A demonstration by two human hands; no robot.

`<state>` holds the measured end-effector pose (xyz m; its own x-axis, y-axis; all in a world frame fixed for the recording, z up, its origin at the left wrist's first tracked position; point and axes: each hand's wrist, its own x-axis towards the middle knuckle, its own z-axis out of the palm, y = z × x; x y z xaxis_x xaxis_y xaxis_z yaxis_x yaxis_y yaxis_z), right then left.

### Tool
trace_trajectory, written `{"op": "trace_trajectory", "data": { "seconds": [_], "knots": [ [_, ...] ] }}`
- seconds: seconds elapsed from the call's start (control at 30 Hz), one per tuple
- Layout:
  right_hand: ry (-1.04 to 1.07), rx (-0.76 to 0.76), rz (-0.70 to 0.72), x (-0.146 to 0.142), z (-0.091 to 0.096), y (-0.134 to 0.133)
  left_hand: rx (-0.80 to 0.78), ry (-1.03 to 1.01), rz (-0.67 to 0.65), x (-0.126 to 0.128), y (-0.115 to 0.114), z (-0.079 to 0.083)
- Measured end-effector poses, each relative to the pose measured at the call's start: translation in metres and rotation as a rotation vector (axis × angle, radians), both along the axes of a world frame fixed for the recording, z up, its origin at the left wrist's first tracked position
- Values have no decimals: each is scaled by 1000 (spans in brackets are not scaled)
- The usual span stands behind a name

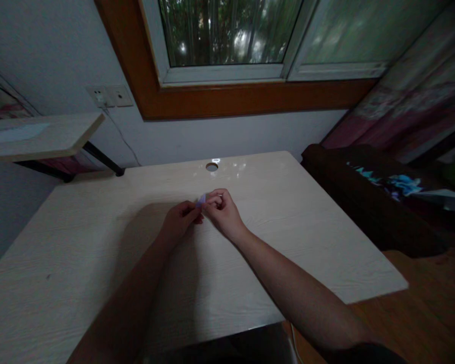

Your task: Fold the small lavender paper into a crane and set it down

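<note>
Over the middle of the pale wooden desk [288,222], both hands meet at a small, light purple piece [201,200] that looks like folded paper. Its exact kind is too small to make out. My left hand [177,221] pinches its lower left side between thumb and fingers. From the right, my right hand [225,211] grips the other side, thumb below and fingers curled. Fingers cover most of the piece; only a pointed corner shows between them.
Behind the hands is a round cable hole [212,167] in the desk. A raised shelf [41,134] on black legs stands at the back left. A cord hangs from the wall socket [109,96]. To the right, a dark brown seat [364,202] holds blue items [404,184].
</note>
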<state>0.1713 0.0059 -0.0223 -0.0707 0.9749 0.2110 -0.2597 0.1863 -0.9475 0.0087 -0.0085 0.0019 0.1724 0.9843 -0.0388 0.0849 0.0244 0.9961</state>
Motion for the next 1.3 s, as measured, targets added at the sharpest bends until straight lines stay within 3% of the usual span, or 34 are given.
{"op": "trace_trajectory", "data": {
  "seconds": [0.2,1.3],
  "knots": [
    [-6,3,25,0,1,0,-11,0,-5,1,-1,4],
    [12,13,-123,1,4,1,-3,1,-38,-1,-1,2]
  ]
}}
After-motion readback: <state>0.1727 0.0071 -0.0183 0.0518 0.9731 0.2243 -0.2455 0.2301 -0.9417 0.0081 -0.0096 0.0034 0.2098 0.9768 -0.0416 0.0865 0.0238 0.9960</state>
